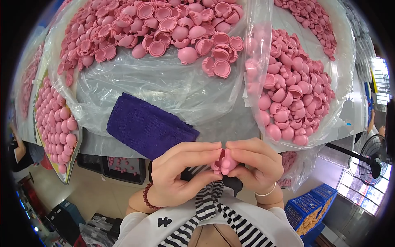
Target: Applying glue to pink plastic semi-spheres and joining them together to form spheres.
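Close in front of my chest, just past the table's near edge, a small pink plastic shell [227,162] is pinched between both hands. It looks rounded, with a gap or opening on its left side and small bumps on its right. My left hand [179,171] grips the left side with fingertips and thumb. From the right, my right hand [258,164] holds the other side the same way. The fingers partly cover the shell, so I cannot tell whether it is one piece or two. A folded purple cloth [144,125] lies just beyond my left hand.
Clear plastic sheeting [152,82] covers the table under a large heap of pink shells [164,24]. More shells [294,90] are bagged at right. A tray of pink balls [57,123] is at left, a blue crate [308,206] and fan [372,164] at lower right.
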The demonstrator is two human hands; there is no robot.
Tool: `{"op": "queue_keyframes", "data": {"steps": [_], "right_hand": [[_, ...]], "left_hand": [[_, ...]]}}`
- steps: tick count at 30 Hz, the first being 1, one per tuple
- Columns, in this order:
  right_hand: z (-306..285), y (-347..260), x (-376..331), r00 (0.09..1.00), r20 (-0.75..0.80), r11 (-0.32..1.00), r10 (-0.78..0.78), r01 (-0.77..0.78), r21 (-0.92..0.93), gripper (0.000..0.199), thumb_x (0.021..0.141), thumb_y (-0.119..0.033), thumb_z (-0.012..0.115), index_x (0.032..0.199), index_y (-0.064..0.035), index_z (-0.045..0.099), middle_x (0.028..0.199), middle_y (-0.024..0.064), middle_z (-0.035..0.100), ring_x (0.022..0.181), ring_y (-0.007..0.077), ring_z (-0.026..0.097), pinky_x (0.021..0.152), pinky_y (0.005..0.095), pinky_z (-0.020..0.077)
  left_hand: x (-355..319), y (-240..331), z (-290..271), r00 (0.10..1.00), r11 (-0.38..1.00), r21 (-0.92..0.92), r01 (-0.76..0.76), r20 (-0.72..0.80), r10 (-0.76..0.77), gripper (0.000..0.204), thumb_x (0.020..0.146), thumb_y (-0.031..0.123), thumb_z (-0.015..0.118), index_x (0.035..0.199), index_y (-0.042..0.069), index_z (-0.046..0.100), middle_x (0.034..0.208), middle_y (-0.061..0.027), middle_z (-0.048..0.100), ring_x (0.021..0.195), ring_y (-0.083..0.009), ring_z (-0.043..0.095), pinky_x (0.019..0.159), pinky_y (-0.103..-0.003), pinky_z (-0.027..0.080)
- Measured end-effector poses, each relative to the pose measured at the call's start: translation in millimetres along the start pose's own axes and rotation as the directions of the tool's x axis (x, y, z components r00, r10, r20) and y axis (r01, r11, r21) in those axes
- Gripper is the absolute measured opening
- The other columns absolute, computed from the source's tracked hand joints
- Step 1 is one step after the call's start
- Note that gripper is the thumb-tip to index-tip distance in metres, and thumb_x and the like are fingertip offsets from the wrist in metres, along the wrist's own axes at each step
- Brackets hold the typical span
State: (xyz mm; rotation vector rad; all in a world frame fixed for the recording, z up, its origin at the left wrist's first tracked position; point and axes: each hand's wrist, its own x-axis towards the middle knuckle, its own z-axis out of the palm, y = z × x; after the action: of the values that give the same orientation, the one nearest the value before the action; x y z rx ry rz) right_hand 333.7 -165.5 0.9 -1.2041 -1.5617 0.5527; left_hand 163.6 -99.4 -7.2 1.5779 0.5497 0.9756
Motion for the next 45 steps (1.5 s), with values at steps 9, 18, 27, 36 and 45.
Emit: {"op": "queue_keyframes", "data": {"steps": [9, 18, 27, 36, 45], "right_hand": [[-1.8, 1.2, -2.3, 0.999, 0.016, 0.992, -0.052, 0.053, -0.111, 0.035, 0.064, -0.006, 0.072, 0.096, 0.003, 0.061, 0.095, 0.0172, 0.06, 0.076, 0.0221, 0.061, 0.062, 0.0262, 0.0505], [-1.3, 5.5, -10.2, 0.999, 0.011, 0.995, -0.041, 0.04, 0.091, 0.032, 0.066, -0.004, 0.072, 0.096, 0.0012, 0.063, 0.083, 0.0087, 0.056, 0.062, 0.0134, 0.051, 0.051, 0.0217, 0.0414], [11.4, 4.4, -5.8, 0.918, 0.059, 0.7, 0.391, -0.338, 0.63, 0.073, 0.066, -0.016, 0.075, 0.125, 0.0043, 0.039, 0.119, 0.0175, 0.049, 0.1, 0.0238, 0.054, 0.088, 0.0311, 0.0407], [5.7, 9.0, -6.6, 0.923, 0.195, 0.71, 0.332, -0.381, 0.593, 0.052, 0.064, -0.016, 0.074, 0.108, 0.005, 0.056, 0.105, 0.0189, 0.059, 0.097, 0.0254, 0.058, 0.084, 0.0328, 0.0451], [0.2, -5.9, -4.6, 1.0, 0.008, 1.0, -0.016, 0.016, -0.008, 0.049, 0.06, -0.023, 0.077, 0.097, 0.0044, 0.059, 0.095, 0.0179, 0.062, 0.089, 0.0317, 0.061, 0.074, 0.0367, 0.0508]], "left_hand": [[2.4, -1.1, 2.6, 0.999, 0.999, 0.054, -0.002, 0.052, -0.001, 0.036, 0.062, 0.0, 0.073, 0.096, -0.001, 0.061, 0.098, -0.0158, 0.061, 0.079, -0.0204, 0.062, 0.066, -0.026, 0.051], [5.7, -6.5, 4.7, 0.994, 0.984, -0.155, 0.09, 0.067, -0.081, 0.041, 0.06, 0.005, 0.076, 0.097, -0.004, 0.061, 0.098, -0.0146, 0.062, 0.083, -0.0207, 0.061, 0.072, -0.027, 0.048], [4.3, -11.2, 9.5, 0.984, 0.955, -0.257, 0.146, 0.14, -0.112, 0.044, 0.06, 0.006, 0.077, 0.099, -0.003, 0.061, 0.097, -0.0159, 0.063, 0.083, -0.0189, 0.06, 0.074, -0.028, 0.047], [4.0, -9.4, 8.4, 0.988, 0.926, -0.355, 0.127, 0.133, -0.085, 0.035, 0.059, 0.002, 0.076, 0.091, -0.003, 0.065, 0.085, -0.013, 0.065, 0.08, -0.0196, 0.061, 0.072, -0.028, 0.048], [14.8, -4.3, -22.5, 0.941, 0.911, -0.349, 0.22, 0.32, -0.105, 0.032, 0.06, 0.008, 0.077, 0.084, -0.007, 0.063, 0.081, -0.0153, 0.064, 0.078, -0.0234, 0.06, 0.068, -0.032, 0.047]]}}
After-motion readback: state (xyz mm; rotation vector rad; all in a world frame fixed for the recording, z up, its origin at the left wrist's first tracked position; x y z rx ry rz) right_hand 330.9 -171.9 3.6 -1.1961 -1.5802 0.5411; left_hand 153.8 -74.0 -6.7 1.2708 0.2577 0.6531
